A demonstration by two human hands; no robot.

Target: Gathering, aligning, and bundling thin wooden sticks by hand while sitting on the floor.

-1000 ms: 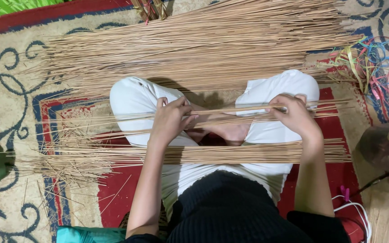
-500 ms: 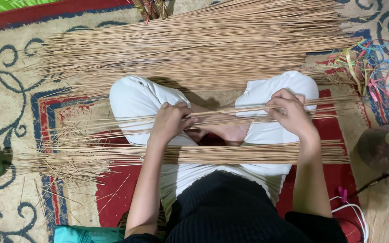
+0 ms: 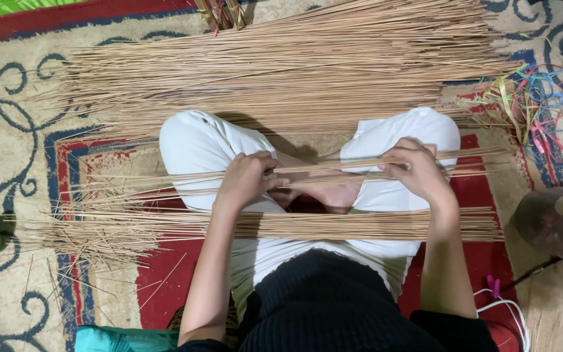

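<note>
While both hands work at mid-frame, a thin handful of sticks (image 3: 333, 168) lies left to right across the lap, its long axis running from one grip to the other. The left hand (image 3: 247, 180) is closed around it left of centre; the right hand (image 3: 418, 171) pinches it right of centre, though fingers probably hide the exact hold. Compared with a second ago, the right hand sits slightly lower and the sticks lie flatter. A larger bundle (image 3: 281, 225) rests just below.

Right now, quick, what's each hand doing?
Left hand: closed on a few thin sticks held across the lap.
Right hand: closed on the same thin sticks.
</note>
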